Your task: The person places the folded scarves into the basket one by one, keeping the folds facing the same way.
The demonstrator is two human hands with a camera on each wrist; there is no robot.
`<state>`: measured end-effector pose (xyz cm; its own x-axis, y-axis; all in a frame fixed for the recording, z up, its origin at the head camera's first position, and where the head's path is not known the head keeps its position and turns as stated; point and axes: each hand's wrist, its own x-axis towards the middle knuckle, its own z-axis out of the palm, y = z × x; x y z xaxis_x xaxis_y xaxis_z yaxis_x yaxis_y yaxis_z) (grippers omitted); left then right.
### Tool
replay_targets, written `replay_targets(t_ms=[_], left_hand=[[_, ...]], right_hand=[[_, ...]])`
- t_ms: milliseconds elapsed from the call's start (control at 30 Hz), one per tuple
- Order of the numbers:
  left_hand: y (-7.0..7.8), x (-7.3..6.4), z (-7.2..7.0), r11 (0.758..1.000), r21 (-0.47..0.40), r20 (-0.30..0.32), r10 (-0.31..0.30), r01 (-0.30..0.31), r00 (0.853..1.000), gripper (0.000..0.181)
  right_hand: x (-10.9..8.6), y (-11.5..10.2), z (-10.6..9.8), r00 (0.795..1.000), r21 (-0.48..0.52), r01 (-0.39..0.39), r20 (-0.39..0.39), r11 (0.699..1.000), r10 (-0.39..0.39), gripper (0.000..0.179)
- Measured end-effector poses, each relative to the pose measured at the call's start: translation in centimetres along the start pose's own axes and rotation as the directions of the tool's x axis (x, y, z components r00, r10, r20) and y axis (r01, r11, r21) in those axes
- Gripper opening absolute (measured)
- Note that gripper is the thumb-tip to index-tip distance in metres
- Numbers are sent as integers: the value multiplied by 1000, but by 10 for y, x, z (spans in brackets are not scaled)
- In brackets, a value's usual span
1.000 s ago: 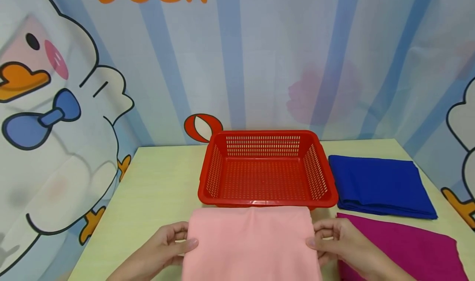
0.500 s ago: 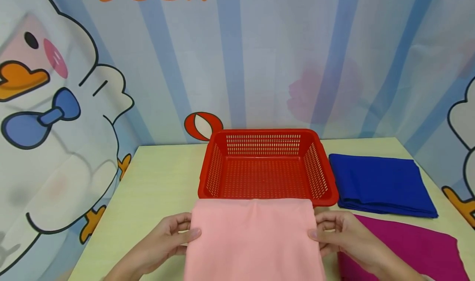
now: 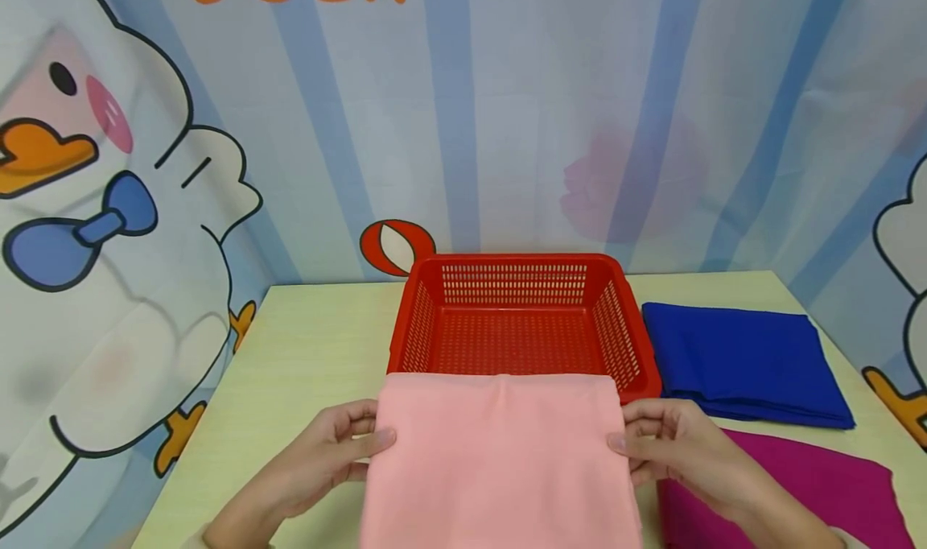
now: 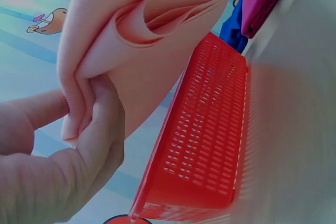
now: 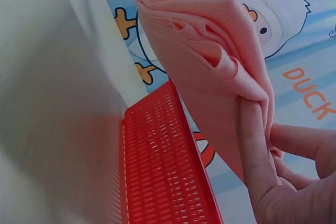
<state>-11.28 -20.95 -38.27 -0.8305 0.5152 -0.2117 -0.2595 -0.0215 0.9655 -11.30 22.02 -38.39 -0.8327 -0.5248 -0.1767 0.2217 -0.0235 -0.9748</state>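
Observation:
A folded pink cloth (image 3: 500, 460) hangs between my two hands, its layers showing at the side edges in both wrist views. My left hand (image 3: 322, 452) pinches its left edge, thumb on the near face and fingers behind. On the opposite edge, my right hand (image 3: 681, 448) pinches it the same way. The cloth's top edge overlaps the near rim of a red plastic basket (image 3: 644, 364) in the head view. Both wrist views show the cloth (image 4: 142, 61) raised off the table, higher than the basket (image 5: 163, 166). The basket's visible inside holds nothing.
To the right of the basket lies a folded blue cloth (image 3: 746, 364). A folded magenta cloth (image 3: 811, 485) lies nearer, partly behind my right forearm. Everything stands on a pale yellow table (image 3: 311, 340), with a printed duck backdrop (image 3: 521, 114) behind it.
Both hands have moved forward and up with the pink cloth, which now covers the basket's near rim in the head view. The basket and the other cloths stay where they were.

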Motion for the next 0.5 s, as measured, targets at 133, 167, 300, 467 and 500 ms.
replay_targets(t_ms=[133,167,300,467,500], left_hand=[[5,3,1,1000,2,-2,15,-15,1000,47],[6,4,2,1000,2,-3,16,-16,1000,48],[10,9,3,1000,9,-18,15,-15,1000,52],[15,18,2,999,15,-16,37,-36,999,52],[16,20,2,999,15,-12,45,-44,999,52]], right_hand=[[2,-4,-3,1000,-11,19,2,1000,-19,14],[3,-6,-4,1000,-15,23,1,1000,-23,13],[7,-12,-9,1000,-30,25,-3,999,-25,12],[11,-18,-15,1000,-47,29,-5,998,-29,12],[12,-19,-17,999,-51,34,-2,998,-34,12]])
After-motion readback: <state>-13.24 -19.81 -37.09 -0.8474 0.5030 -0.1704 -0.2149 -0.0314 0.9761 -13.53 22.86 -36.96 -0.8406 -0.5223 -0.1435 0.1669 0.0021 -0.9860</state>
